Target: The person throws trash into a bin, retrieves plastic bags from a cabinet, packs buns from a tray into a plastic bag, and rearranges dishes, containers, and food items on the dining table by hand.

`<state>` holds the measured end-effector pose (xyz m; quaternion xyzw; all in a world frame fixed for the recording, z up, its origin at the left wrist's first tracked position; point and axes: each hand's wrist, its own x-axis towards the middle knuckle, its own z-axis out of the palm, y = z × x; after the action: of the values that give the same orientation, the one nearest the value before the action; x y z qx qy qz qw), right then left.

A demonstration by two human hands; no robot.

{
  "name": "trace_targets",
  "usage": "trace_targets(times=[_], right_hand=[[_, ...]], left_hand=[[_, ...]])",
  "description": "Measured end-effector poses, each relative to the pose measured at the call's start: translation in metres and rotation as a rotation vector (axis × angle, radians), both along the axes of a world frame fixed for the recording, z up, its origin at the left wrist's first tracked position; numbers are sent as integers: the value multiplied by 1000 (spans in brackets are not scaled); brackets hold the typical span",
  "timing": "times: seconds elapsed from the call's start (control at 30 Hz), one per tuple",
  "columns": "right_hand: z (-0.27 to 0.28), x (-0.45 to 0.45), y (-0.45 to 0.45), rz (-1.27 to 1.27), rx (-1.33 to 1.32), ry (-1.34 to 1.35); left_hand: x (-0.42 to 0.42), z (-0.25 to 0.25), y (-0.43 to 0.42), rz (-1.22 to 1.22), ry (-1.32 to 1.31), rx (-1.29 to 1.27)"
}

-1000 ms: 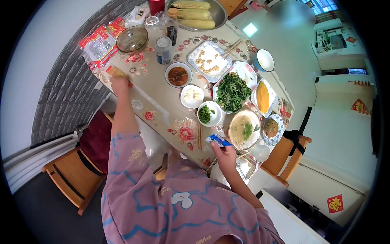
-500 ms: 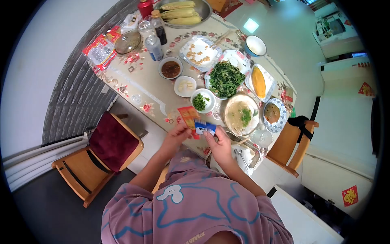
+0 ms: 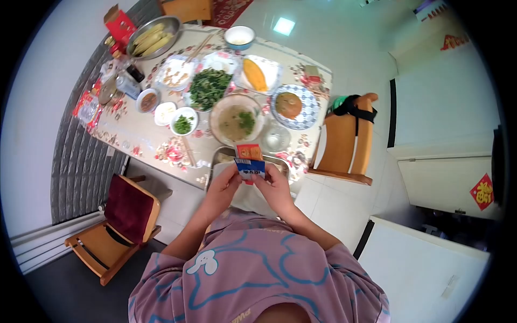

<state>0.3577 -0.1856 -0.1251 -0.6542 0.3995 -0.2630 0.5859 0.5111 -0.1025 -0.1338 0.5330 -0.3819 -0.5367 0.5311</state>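
My left hand (image 3: 227,182) and my right hand (image 3: 273,185) are closed around two small flat packets at the table's near edge. The blue and white packet (image 3: 250,168) is in front, with printed characters on it. Behind it the red and orange packet (image 3: 248,151) sticks up, its lower part mostly covered. My fingers pinch the pair from both sides, thumbs toward me. Just beyond and below lies a metal tray (image 3: 284,164), partly hidden by my hands. Past the tray stands a large bowl of soup (image 3: 223,123) with chopped greens, and a clear glass bowl (image 3: 276,139) beside it.
Farther along the flowered tablecloth are a plate of cooked greens (image 3: 210,89), a bowl of chopped herbs (image 3: 183,122), a checked bowl (image 3: 307,107), and a metal basin of corn (image 3: 161,51). Wooden chairs stand left (image 3: 126,207) and right (image 3: 344,142).
The view has swung to the right. My hands have come together and now hold the packets stacked and upright by the tray, instead of spread apart near the herb bowl.
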Motion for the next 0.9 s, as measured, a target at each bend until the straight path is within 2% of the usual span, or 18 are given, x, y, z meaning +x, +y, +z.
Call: trace_targets(times=[0.07,0.1,0.17,0.23,0.3,0.33,0.37,0.4,0.47,0.6,0.7,0.73,0.9], right_hand=[[-6,-45,-1,-81,202,-182],[-10,-72,-6,-85,204,-194],[-13,-127,-10,-148,59,23],[-5,-169,-13,-257,-16,-68],[-13,-215,-20,-321,-1,-17],[-7,-225,-24,-397,68,-175],[-6,-238,-29,-454,31,-207],[-3,-254,-37,-469,5,-167],[21,-259,-50,-660,7,-163],[36,-289,-85,-884,-206,-147],[28,-319,-127,-923,-370,-147],[27,-330,-147,-945,-378,-144],[-2,-384,-264,-1014,-473,-14]], left_hand=[[-43,-11,-4,46,-48,32],[-64,-15,-8,41,-59,34],[-101,-13,-13,68,-1,101],[-126,-4,-18,43,-26,157],[-142,1,-24,-46,-63,161],[-147,12,-29,-65,-68,194],[-149,13,-33,-66,-77,196],[-149,14,-36,-112,-109,199],[-149,10,-42,-169,-137,192],[-144,-12,-58,-100,-164,117],[-146,-10,-71,17,-244,126],[-147,-12,-76,-6,-243,117],[-174,-14,-79,253,-163,232]])
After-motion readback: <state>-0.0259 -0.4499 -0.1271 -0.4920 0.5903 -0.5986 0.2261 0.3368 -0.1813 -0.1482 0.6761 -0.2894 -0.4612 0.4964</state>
